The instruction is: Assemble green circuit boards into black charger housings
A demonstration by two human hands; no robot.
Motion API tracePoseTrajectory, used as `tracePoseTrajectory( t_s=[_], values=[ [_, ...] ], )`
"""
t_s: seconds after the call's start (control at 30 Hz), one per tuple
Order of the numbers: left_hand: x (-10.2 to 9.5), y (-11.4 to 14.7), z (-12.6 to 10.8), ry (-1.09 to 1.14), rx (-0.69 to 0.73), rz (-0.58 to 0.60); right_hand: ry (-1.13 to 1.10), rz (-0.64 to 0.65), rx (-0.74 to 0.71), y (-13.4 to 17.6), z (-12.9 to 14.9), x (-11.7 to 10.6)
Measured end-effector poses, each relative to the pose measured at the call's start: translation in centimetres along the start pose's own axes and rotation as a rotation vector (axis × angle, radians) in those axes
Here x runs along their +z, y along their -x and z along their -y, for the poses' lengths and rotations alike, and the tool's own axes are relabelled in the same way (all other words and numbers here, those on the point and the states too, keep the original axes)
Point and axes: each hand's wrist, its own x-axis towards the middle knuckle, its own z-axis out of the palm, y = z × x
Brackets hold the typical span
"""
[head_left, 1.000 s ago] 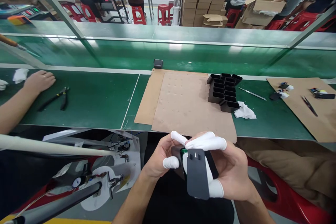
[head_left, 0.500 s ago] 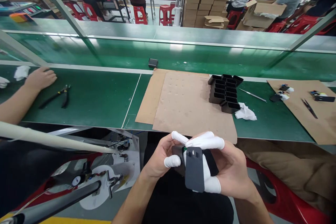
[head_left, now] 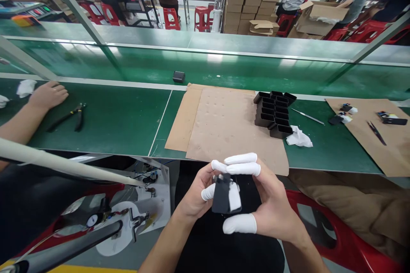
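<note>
My left hand (head_left: 197,194), with white finger cots on its fingertips, grips a black power adapter (head_left: 221,196). Two short prongs stand at the top of its flat black face, and a white part shows along its right side. Around its right side is my right hand (head_left: 269,204), also in white finger cots, with the thumb well apart from the fingers. The right fingertips are close to the adapter's top; whether they touch it I cannot tell. Both hands are over my lap, just off the bench edge.
Cardboard sheets (head_left: 224,123) lie on the green bench, with several open black cases (head_left: 275,113) and a crumpled white cloth (head_left: 299,137) at the right. Tweezers (head_left: 376,132) rest farther right. A co-worker's hand (head_left: 48,94) is near pliers (head_left: 78,118). One black case (head_left: 178,76) sits on the green belt.
My right hand has loosened from the adapter, thumb and fingers now apart. The adapter has turned and shifted slightly left in my left hand. The black case on the belt has moved left.
</note>
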Motion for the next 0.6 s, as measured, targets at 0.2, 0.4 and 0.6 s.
tracePoseTrajectory(
  t_s=[0.2,0.4,0.6],
  values=[
    [0.1,0.2,1.8,0.148,-0.060,0.012,-0.010,-0.019,0.056,0.6,-0.3,0.5],
    [1.1,0.6,1.5,-0.122,0.076,-0.143,0.036,-0.201,0.037,1.7,-1.6,1.2],
    [0.0,1.2,1.2,-0.930,0.890,-0.238,0.067,-0.421,0.080,1.2,-2.7,2.3]
  ],
)
